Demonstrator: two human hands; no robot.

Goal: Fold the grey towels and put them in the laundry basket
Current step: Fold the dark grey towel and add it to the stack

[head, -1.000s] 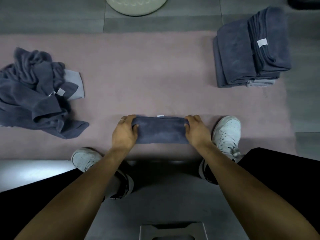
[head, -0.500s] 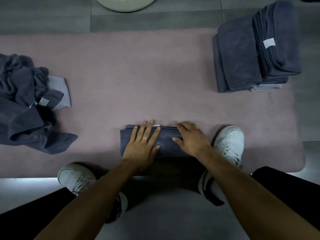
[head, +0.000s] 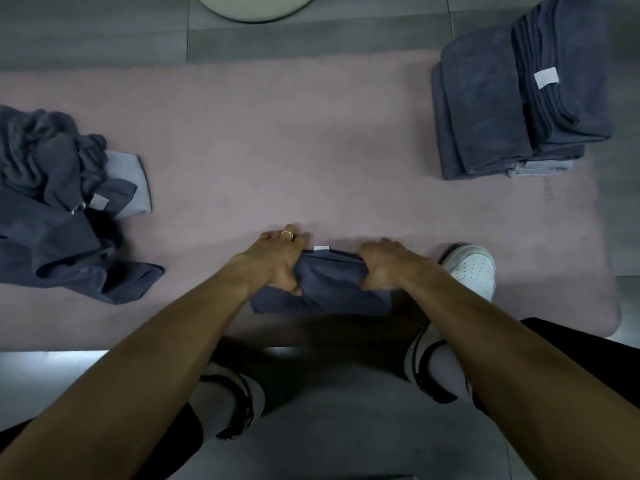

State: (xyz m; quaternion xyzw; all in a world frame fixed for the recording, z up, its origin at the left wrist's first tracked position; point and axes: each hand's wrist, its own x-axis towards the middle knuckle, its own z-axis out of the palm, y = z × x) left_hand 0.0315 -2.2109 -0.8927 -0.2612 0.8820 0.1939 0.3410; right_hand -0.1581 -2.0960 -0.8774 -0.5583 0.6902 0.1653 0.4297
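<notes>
While both forearms reach down, a folded dark grey towel [head: 322,289] on the pink mat [head: 277,133] is gripped at each end: the left hand [head: 277,258] and right hand [head: 388,265] are curled round it. A crumpled heap of grey towels [head: 59,202] is seen at left, a folded stack of grey towels [head: 512,98] at far right. The pale round basket's rim [head: 254,8] is seen at the top edge.

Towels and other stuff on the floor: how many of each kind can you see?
Towel in the hands: 1
Folded towel stack: 1
Messy towel pile: 1
Pink mat: 1
White basket: 1
Hands: 2
Total: 7
</notes>
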